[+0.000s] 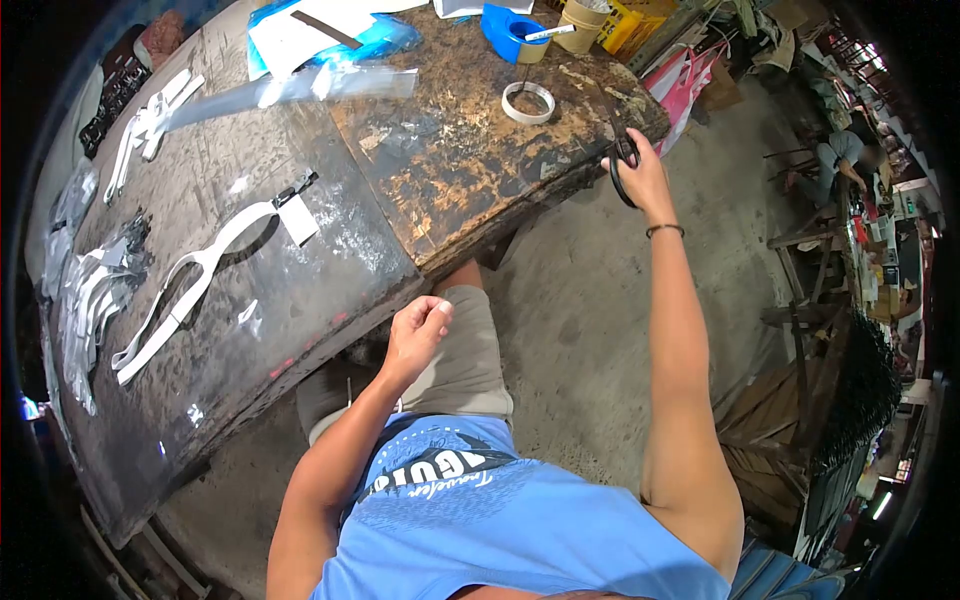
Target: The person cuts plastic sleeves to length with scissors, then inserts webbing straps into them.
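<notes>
My right hand [643, 180] is at the table's right end, its fingers closed round the black handles of a pair of scissors [622, 180], whose blades point away over the table corner. My left hand [418, 335] is held over my lap, just off the table's front edge, with its fingers curled together; whether anything small is inside cannot be seen. On the grey part of the table lies a white strap [208, 258] with a black clip and a white tag. A roll of tape [528, 102] lies flat on the worn brown part of the table.
Bundles of wrapped straps [95, 290] lie at the table's left, more white straps [155, 120] at the upper left. A clear plastic sleeve [300, 88], a blue tape dispenser [515, 35] and a yellow crate [632, 25] are farther back. A person [845, 152] sits at far right.
</notes>
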`<action>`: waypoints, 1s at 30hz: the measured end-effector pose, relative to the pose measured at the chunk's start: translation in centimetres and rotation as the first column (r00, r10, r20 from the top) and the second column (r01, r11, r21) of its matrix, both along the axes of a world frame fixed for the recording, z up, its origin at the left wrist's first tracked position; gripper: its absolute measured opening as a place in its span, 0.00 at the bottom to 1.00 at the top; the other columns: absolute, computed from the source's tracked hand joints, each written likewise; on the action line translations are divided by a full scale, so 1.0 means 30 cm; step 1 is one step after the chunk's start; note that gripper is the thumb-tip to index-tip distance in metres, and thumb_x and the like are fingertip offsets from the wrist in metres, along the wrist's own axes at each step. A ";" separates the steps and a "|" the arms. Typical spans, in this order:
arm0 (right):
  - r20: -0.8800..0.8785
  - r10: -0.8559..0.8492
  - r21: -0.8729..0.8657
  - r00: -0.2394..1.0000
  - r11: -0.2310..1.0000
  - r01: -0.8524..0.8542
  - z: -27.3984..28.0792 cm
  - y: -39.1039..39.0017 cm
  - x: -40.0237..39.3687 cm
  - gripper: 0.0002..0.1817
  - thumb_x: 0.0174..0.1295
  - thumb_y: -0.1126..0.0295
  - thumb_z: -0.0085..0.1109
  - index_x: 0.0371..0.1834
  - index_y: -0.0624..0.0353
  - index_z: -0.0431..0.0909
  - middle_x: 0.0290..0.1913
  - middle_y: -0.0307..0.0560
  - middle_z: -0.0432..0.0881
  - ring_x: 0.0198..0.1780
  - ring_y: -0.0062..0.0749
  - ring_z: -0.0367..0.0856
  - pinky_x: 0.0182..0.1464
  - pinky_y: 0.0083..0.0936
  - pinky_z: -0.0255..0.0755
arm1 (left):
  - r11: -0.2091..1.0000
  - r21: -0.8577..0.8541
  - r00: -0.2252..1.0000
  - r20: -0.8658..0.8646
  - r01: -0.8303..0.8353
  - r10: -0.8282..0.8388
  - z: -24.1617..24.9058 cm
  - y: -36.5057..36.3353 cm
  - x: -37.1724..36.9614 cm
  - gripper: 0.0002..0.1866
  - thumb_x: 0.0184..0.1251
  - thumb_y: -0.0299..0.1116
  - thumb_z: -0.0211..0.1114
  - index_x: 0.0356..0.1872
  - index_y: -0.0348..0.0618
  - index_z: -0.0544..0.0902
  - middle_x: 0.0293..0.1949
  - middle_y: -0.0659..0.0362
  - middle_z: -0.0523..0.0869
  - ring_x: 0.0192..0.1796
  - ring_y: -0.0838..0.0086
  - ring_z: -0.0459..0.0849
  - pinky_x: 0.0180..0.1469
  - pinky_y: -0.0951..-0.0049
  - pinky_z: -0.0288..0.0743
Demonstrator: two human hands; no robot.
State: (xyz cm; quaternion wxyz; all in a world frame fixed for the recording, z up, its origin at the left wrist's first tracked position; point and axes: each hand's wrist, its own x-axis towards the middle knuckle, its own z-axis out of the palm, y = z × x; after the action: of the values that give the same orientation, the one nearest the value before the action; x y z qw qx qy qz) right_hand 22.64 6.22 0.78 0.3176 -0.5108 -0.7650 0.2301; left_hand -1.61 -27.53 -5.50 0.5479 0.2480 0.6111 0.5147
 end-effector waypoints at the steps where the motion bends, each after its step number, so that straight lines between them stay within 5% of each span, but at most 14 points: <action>1: 0.118 -0.023 -0.036 0.993 0.999 0.027 0.013 0.038 -0.009 0.37 0.48 0.59 0.72 0.64 0.54 0.72 0.47 0.54 0.83 0.46 0.43 0.82 0.53 0.36 0.74 | 1.000 0.006 1.000 0.002 0.006 -0.006 -0.011 -0.009 -0.003 0.11 0.70 0.38 0.61 0.36 0.39 0.80 0.29 0.67 0.78 0.30 0.85 0.72 0.32 0.82 0.67; 4: 0.221 -0.013 -0.120 0.975 0.992 0.040 0.014 0.097 -0.058 0.32 0.54 0.60 0.64 0.64 0.53 0.72 0.51 0.60 0.82 0.52 0.51 0.81 0.57 0.36 0.73 | 0.999 0.005 0.998 -0.037 0.045 -0.045 -0.037 -0.031 -0.007 0.11 0.71 0.38 0.61 0.37 0.39 0.80 0.28 0.67 0.78 0.30 0.86 0.72 0.32 0.82 0.67; 6: 0.382 0.069 0.040 0.921 0.995 -0.091 0.017 0.138 -0.093 0.31 0.54 0.60 0.63 0.64 0.52 0.73 0.53 0.59 0.81 0.56 0.53 0.79 0.59 0.42 0.71 | 0.998 0.018 0.998 -0.023 0.054 -0.053 -0.026 -0.033 -0.004 0.11 0.71 0.38 0.60 0.37 0.40 0.80 0.29 0.68 0.78 0.30 0.86 0.72 0.32 0.82 0.67; 10: 0.620 0.008 0.048 0.785 0.998 -0.049 0.054 0.121 -0.150 0.24 0.56 0.59 0.62 0.56 0.55 0.79 0.53 0.57 0.81 0.58 0.53 0.77 0.61 0.43 0.70 | 0.997 0.058 0.998 -0.024 0.055 -0.054 -0.001 -0.024 -0.008 0.10 0.71 0.38 0.60 0.38 0.41 0.80 0.29 0.68 0.78 0.30 0.86 0.73 0.33 0.82 0.67; 12: 0.377 0.051 0.373 0.925 0.906 -0.202 0.058 0.074 -0.129 0.19 0.60 0.57 0.59 0.49 0.57 0.82 0.46 0.56 0.83 0.51 0.50 0.80 0.54 0.39 0.73 | 0.996 0.055 0.996 -0.056 0.066 -0.063 0.032 -0.027 -0.018 0.11 0.71 0.39 0.61 0.37 0.41 0.81 0.29 0.67 0.79 0.31 0.86 0.72 0.33 0.83 0.67; 14: -0.030 0.159 0.154 0.987 0.976 -0.153 0.119 -0.103 -0.164 0.15 0.60 0.63 0.60 0.47 0.58 0.82 0.45 0.53 0.83 0.49 0.43 0.81 0.52 0.34 0.74 | 0.997 0.069 0.997 -0.070 0.044 -0.039 0.054 -0.029 -0.020 0.11 0.71 0.38 0.61 0.38 0.41 0.81 0.30 0.65 0.80 0.31 0.85 0.74 0.33 0.83 0.67; 16: -0.188 0.290 0.028 0.938 0.956 -0.290 0.116 -0.347 -0.201 0.13 0.58 0.72 0.62 0.47 0.58 0.82 0.45 0.49 0.81 0.49 0.37 0.80 0.52 0.30 0.74 | 0.997 0.073 0.997 0.070 0.029 -0.034 0.065 -0.034 -0.024 0.10 0.70 0.38 0.61 0.37 0.41 0.81 0.30 0.64 0.81 0.31 0.84 0.75 0.33 0.81 0.68; 18: -0.105 0.548 0.090 0.830 0.836 -0.541 0.074 -0.528 -0.226 0.15 0.56 0.77 0.62 0.48 0.56 0.82 0.48 0.47 0.79 0.50 0.39 0.79 0.53 0.30 0.75 | 0.995 0.099 0.977 0.208 0.024 -0.045 0.062 -0.041 -0.035 0.10 0.70 0.38 0.62 0.37 0.41 0.81 0.30 0.64 0.81 0.31 0.82 0.76 0.33 0.80 0.69; 20: -0.098 0.633 0.055 0.768 0.774 -0.631 0.020 -0.674 -0.253 0.18 0.53 0.79 0.64 0.48 0.53 0.82 0.52 0.45 0.77 0.51 0.41 0.79 0.53 0.29 0.75 | 0.995 0.077 0.862 0.499 0.060 -0.090 0.057 -0.054 -0.045 0.10 0.69 0.39 0.63 0.35 0.43 0.80 0.29 0.63 0.81 0.31 0.79 0.78 0.33 0.76 0.71; 24: -0.187 0.660 0.041 0.728 0.745 -0.665 -0.018 -0.822 -0.288 0.20 0.48 0.79 0.67 0.46 0.50 0.82 0.54 0.43 0.76 0.50 0.41 0.78 0.51 0.30 0.76 | 0.976 0.058 0.777 0.597 0.209 -0.202 0.070 -0.077 -0.051 0.09 0.68 0.39 0.64 0.33 0.45 0.79 0.28 0.63 0.80 0.29 0.76 0.79 0.33 0.73 0.72; 30: 0.069 0.762 0.205 0.643 0.620 -0.757 0.041 -0.813 -0.294 0.13 0.45 0.77 0.71 0.36 0.52 0.82 0.47 0.40 0.80 0.46 0.38 0.79 0.44 0.30 0.77 | 0.977 0.056 0.723 0.664 0.205 -0.190 0.099 -0.097 -0.052 0.11 0.66 0.40 0.64 0.30 0.43 0.79 0.25 0.63 0.79 0.27 0.76 0.78 0.30 0.73 0.71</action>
State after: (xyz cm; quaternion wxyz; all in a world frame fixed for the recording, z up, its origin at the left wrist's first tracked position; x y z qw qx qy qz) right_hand 13.81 -18.18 2.01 0.2536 -0.0995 -0.9250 0.2647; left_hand -3.16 -30.44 -2.55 0.7837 0.1061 0.3510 0.5013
